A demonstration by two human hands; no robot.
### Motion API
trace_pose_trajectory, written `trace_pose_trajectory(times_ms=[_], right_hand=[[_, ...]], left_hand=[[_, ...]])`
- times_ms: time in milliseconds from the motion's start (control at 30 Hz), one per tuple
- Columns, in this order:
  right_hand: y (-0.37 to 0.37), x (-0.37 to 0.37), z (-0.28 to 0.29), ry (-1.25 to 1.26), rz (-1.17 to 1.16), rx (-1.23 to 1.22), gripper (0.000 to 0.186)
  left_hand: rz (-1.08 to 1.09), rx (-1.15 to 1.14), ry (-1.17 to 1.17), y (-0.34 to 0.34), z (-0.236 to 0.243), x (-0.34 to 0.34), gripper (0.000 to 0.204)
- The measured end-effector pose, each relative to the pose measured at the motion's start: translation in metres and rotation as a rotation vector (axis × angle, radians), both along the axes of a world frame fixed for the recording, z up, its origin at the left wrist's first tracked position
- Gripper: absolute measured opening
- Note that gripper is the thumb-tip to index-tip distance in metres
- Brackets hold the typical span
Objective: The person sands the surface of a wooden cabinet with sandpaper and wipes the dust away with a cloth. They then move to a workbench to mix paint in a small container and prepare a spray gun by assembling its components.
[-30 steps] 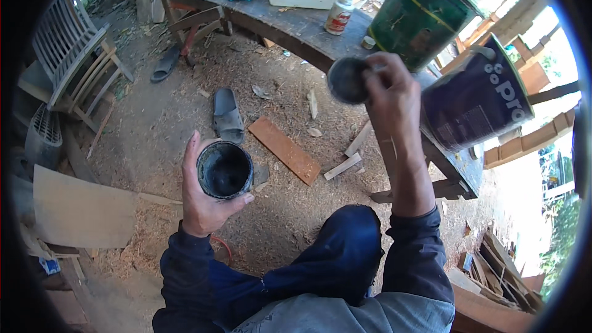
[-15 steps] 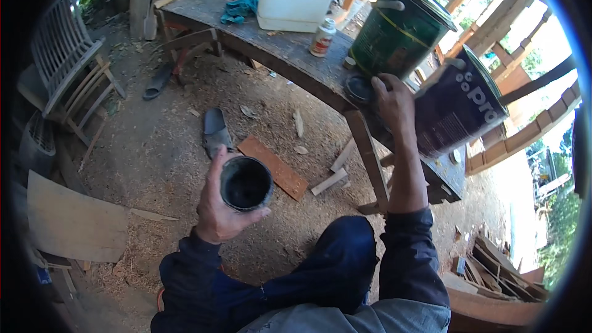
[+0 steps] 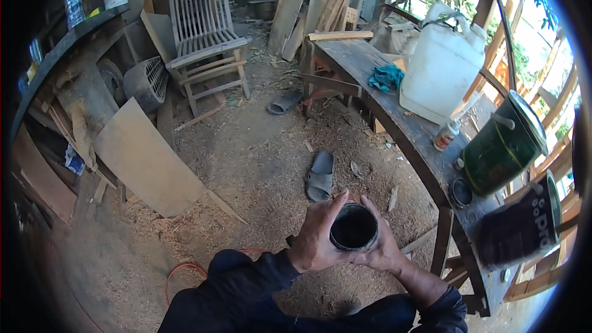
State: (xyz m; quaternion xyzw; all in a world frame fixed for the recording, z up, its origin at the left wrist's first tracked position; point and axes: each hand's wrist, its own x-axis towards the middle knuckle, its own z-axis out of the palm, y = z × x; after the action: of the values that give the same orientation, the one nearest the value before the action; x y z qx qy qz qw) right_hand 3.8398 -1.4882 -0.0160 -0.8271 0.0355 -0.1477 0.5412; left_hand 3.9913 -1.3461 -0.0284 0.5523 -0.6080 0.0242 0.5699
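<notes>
Both hands now hold the round black can.

The left hand [image 3: 317, 237] and the right hand [image 3: 382, 248] wrap around the black can [image 3: 353, 227] in front of the person; a moment ago only the left held it, and the right hand was up at the bench. The small dark lid [image 3: 461, 192] lies on the rough wooden bench [image 3: 394, 124], beside the shiny green bucket [image 3: 501, 145]. A grey sandal [image 3: 320, 176] rests on the sawdust ground.

Bright daylight upper right, dim left, fisheye-bent edges
</notes>
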Motion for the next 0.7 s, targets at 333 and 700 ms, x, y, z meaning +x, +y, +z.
trace_pose_trajectory(times_ms=[333, 700], right_hand=[[0.004, 0.017, 0.081, -0.014, 0.044, 0.244, 0.130], [0.059, -0.027, 0.212, 0.185, -0.108, 0.190, 0.109]], left_hand=[[-0.141, 0.793, 0.471, 0.052, -0.027, 0.058, 0.058], [-0.257, 0.975, 1.002, 0.066, 0.158, 0.012, 0.047]])
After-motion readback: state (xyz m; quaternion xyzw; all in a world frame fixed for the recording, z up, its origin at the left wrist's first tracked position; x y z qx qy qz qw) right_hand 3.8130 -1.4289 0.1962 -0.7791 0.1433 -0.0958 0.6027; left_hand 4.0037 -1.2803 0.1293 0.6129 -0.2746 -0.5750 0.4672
